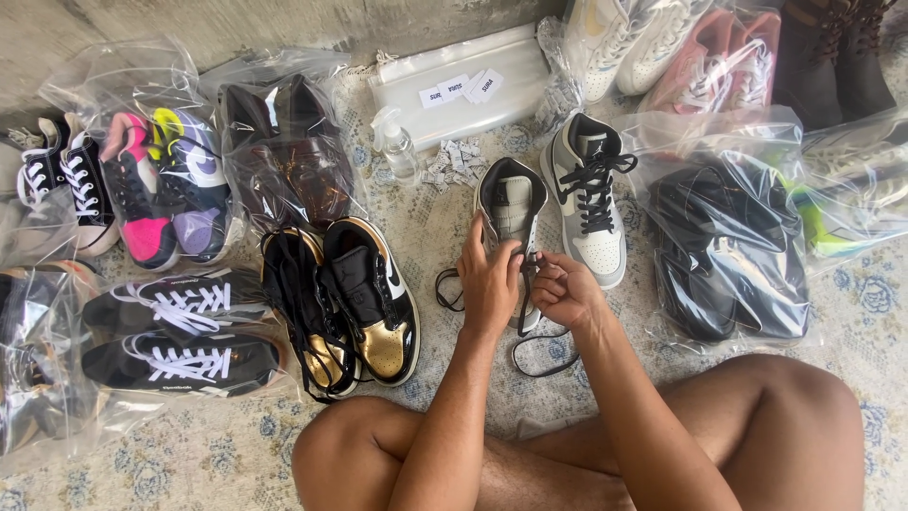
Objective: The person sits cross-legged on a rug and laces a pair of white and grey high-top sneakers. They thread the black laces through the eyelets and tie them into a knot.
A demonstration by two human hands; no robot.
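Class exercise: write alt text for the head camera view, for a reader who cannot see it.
Seated cross-legged on a patterned rug, a person's left hand and right hand work a black lace on a grey high-top sneaker. Its laced twin and bagged shoes lie around.

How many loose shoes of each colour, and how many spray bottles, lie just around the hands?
Grey and white shoes: 2, one held by left hand and right hand
Black and gold shoes: 2
Clear spray bottle: 1
Total: 5

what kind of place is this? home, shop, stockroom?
Likely a home floor used for sorting or packing sneakers: a patterned rug, pairs sealed in clear plastic bags, and a spray bottle beside a bare wall.
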